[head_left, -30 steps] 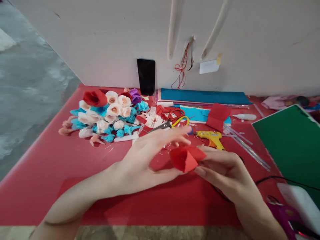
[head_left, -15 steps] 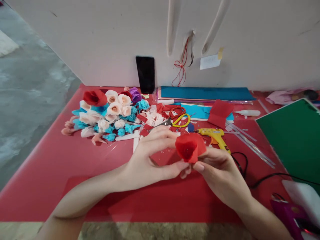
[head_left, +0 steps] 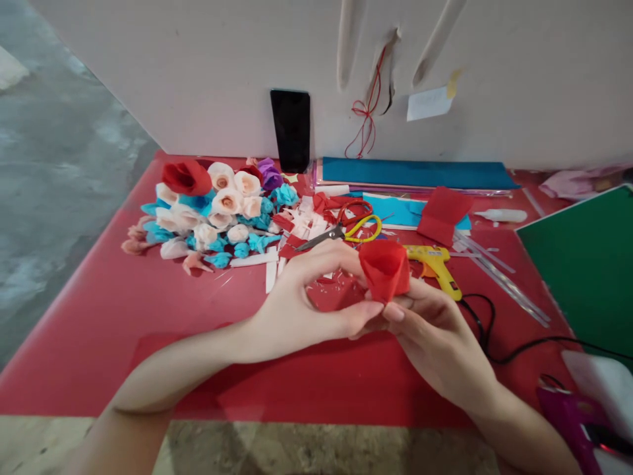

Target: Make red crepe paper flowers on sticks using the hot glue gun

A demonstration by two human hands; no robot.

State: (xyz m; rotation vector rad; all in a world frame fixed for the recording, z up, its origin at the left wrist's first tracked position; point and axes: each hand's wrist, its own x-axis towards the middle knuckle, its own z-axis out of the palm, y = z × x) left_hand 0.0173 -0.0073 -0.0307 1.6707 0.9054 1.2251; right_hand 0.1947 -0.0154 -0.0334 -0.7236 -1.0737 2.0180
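A red crepe paper flower [head_left: 386, 269] with a cupped opening is held between both hands above the red table. My left hand [head_left: 316, 300] grips its left side, with the thumb at the base and the fingers curved behind. My right hand [head_left: 435, 336] pinches the base from the right, its thumb in front; some of its fingers are hidden. Just behind the hands lie scissors [head_left: 341, 232] with red and yellow handles, and a yellow glue gun [head_left: 435, 264].
Finished paper flowers [head_left: 217, 211] are heaped at the left. Paper scraps [head_left: 309, 221], a red paper piece [head_left: 444, 216] and blue paper [head_left: 390, 210] lie behind. A phone [head_left: 291, 132] leans on the white board. At right are a green board [head_left: 588, 270] and a black cord [head_left: 539, 344].
The flower has tipped more upright, showing more of its outer side and less of its inside. Both hands keep hold of it. The whole view has shifted slightly.
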